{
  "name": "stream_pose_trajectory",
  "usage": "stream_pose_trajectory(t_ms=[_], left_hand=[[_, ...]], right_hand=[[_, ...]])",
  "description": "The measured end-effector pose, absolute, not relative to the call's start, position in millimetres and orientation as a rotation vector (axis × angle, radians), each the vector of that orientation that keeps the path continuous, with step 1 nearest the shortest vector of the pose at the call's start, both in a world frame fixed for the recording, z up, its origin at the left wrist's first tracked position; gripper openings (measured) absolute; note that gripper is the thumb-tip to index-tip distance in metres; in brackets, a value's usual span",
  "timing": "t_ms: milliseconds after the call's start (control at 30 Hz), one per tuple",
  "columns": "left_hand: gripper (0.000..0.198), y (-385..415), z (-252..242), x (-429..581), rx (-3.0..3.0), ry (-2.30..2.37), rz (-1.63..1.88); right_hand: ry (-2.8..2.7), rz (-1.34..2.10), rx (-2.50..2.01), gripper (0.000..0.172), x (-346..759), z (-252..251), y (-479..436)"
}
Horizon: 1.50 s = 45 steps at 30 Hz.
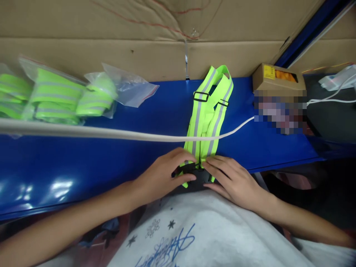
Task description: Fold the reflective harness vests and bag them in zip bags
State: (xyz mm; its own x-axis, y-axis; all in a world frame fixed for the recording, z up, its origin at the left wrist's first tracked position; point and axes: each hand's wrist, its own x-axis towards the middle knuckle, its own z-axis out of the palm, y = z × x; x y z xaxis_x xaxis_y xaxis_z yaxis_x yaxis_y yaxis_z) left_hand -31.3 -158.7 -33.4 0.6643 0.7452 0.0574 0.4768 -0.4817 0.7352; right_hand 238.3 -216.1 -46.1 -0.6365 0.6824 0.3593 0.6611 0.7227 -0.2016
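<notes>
A neon-yellow reflective vest (pixel 197 120) of straps with grey stripes and black slide buckles lies lengthwise on the blue table. Its near end, close to my body, meets a black piece (pixel 198 177) whose exact kind I cannot make out. My left hand (pixel 169 168) grips this end from the left, thumb below and fingers above. From the right, my right hand (pixel 229 176) closes on the same end, fingertips on the strap and thumb beneath. Parts of the straps are hidden under my fingers.
Clear plastic bags with folded neon straps (pixel 57 96) lie at the left, beside a flat plastic bag (pixel 133 87). A white cable (pixel 155 138) crosses in front of the vest. At the back right stand a cardboard box (pixel 278 83) and a blurred-out item (pixel 280 113).
</notes>
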Motion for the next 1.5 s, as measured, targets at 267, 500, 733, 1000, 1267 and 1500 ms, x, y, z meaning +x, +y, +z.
stream_pose_trajectory(t_ms=[267, 500, 733, 1000, 1267, 1500], left_hand=[[0.056, -160.7, -40.6, -50.2, 2.716, 0.536, 0.654], [0.022, -159.0, -38.6, -35.8, 2.656, 0.644, 0.654], [0.035, -132.9, -30.7, -14.2, 2.128, 0.918, 0.463], [0.035, -111.7, -34.5, -2.8, 2.382, 0.91, 0.531], [0.054, -126.3, -50.1, -12.0, 2.852, 0.611, 0.697], [0.029, -129.7, -40.5, -1.0, 3.143, 0.596, 0.732]], right_hand=[[-2.426, 0.054, -1.043, 0.038, 236.9, -37.6, -217.9], [-2.313, 0.182, -1.107, 0.031, 243.5, -39.6, -210.4], [-2.109, 0.304, -1.278, 0.025, 246.0, -44.6, -189.8], [-2.09, 0.165, -1.142, 0.01, 248.3, -50.5, -185.6], [-2.414, 0.016, -1.114, 0.047, 266.1, -40.0, -204.3], [-2.335, 0.047, -1.11, 0.032, 267.1, -49.5, -195.1]])
